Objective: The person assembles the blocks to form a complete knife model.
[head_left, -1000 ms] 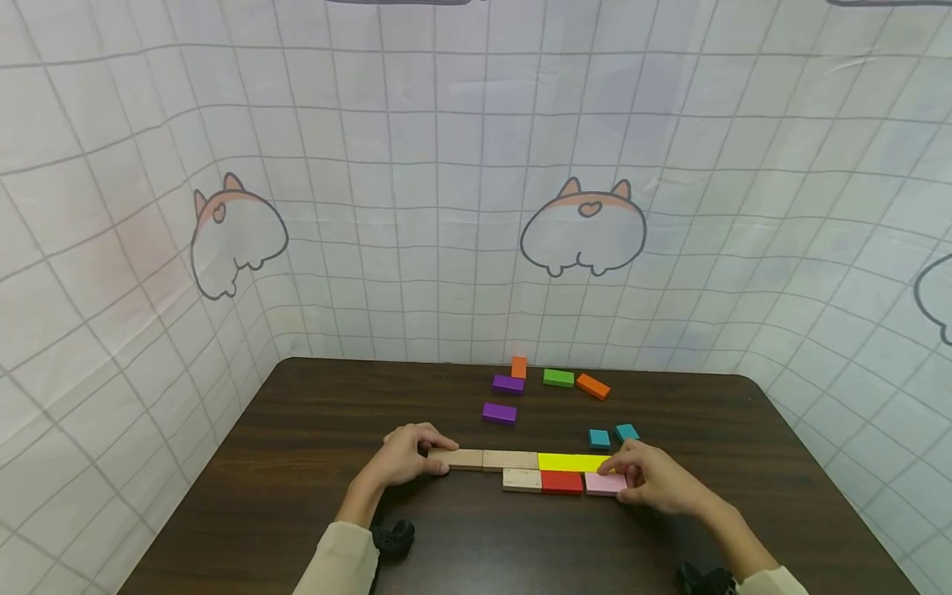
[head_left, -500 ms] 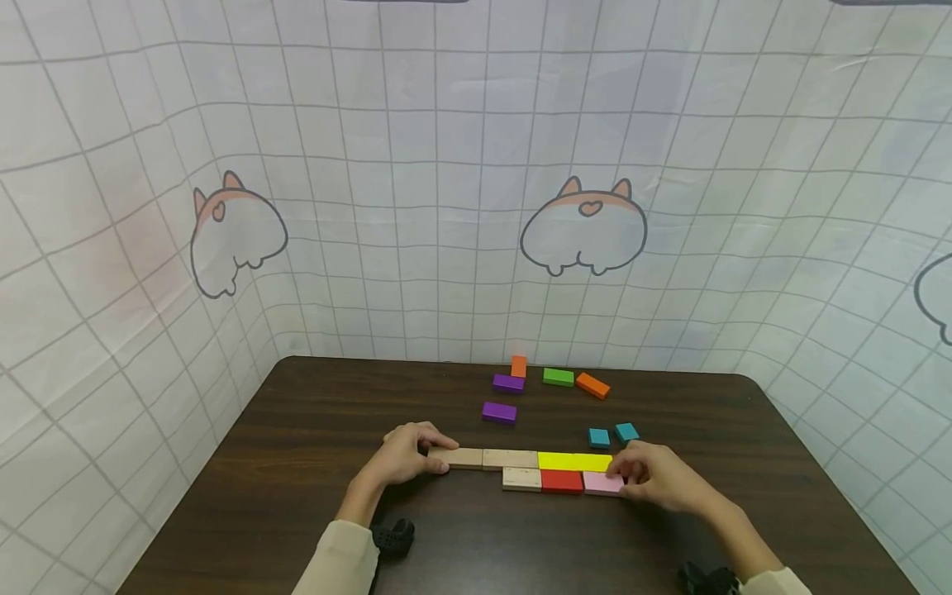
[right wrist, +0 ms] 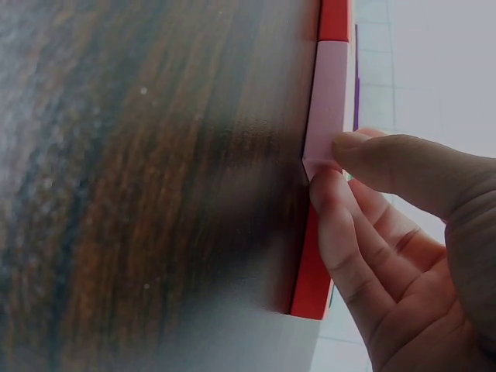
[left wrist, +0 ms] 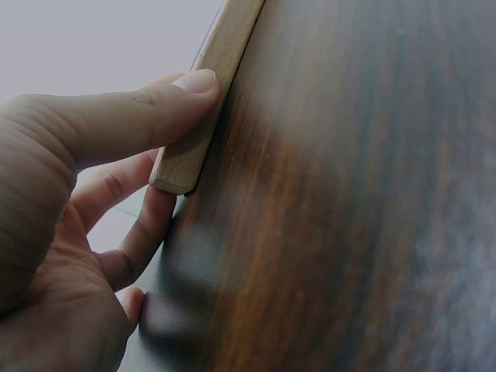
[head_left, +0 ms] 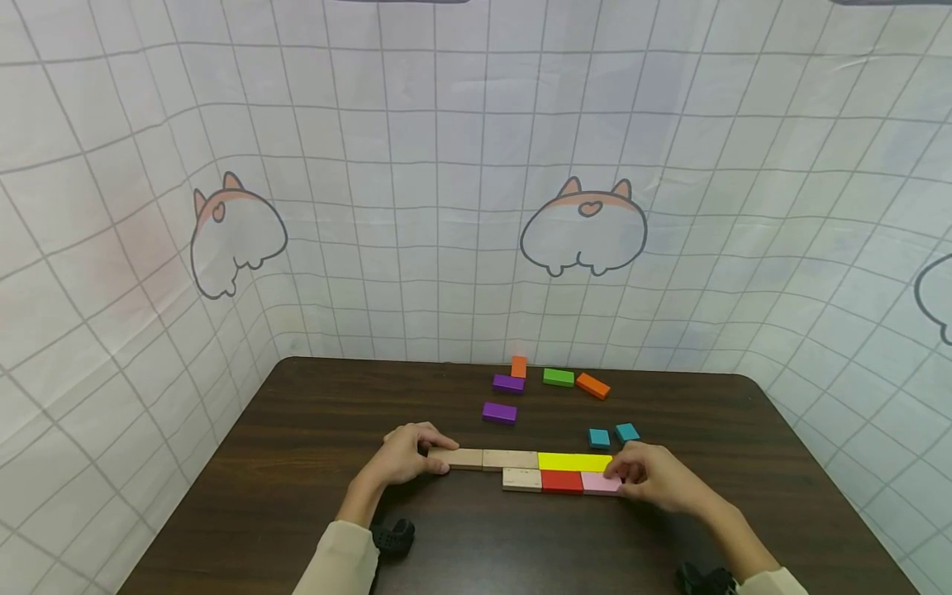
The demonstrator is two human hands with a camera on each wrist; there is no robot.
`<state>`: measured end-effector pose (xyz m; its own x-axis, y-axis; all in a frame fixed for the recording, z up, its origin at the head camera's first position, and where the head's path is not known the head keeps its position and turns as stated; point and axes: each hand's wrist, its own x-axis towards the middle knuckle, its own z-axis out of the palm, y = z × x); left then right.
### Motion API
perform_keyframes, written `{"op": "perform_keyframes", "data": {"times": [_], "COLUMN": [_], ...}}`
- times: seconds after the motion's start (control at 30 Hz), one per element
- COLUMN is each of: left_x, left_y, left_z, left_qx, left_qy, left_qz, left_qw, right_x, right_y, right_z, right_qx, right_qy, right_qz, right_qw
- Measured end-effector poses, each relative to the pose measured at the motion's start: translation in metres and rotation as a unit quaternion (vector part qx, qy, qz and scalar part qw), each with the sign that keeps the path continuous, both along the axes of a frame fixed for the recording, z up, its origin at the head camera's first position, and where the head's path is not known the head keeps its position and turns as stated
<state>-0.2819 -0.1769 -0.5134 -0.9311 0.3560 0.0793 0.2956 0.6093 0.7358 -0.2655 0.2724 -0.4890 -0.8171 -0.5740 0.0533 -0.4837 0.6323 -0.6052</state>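
In the head view a back row of flat wooden blocks runs from plain wood to yellow. My left hand grips the plain block at its left end; the left wrist view shows the thumb on that block's near side. In front lies a shorter row: a plain block, a red block and a pink block. My right hand pinches the pink block by its right end, which now touches the red one. Beyond it the right wrist view shows another red block, partly hidden by the fingers.
Two blue blocks lie behind the right hand. Farther back are two purple blocks, a green block and two orange blocks. A white grid-patterned curtain rises behind the dark table.
The pink block has slid left with my right hand, closing the gap to the red block. My left hand has stayed in place on the plain block.
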Motion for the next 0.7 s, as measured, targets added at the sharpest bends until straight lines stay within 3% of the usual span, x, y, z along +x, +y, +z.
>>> {"op": "perform_keyframes", "data": {"times": [0.47,0.6,0.7], "left_x": [0.001,0.000,0.000], "left_y": [0.000,0.000,0.000], "left_z": [0.000,0.000,0.000], "left_qx": [-0.002,0.001,0.001], "left_qy": [0.000,0.000,0.000], "left_qz": [0.000,-0.001,-0.001], "left_qw": [1.0000,1.0000,1.0000], "right_x": [0.000,-0.002,-0.008], "right_y": [0.000,0.004,0.012], "right_z": [-0.002,0.001,0.005], "right_qx": [-0.002,-0.017,-0.039], "right_qy": [0.006,0.005,0.010], "right_qz": [-0.001,-0.018,-0.053], "right_qw": [1.0000,0.9997,0.9978]}}
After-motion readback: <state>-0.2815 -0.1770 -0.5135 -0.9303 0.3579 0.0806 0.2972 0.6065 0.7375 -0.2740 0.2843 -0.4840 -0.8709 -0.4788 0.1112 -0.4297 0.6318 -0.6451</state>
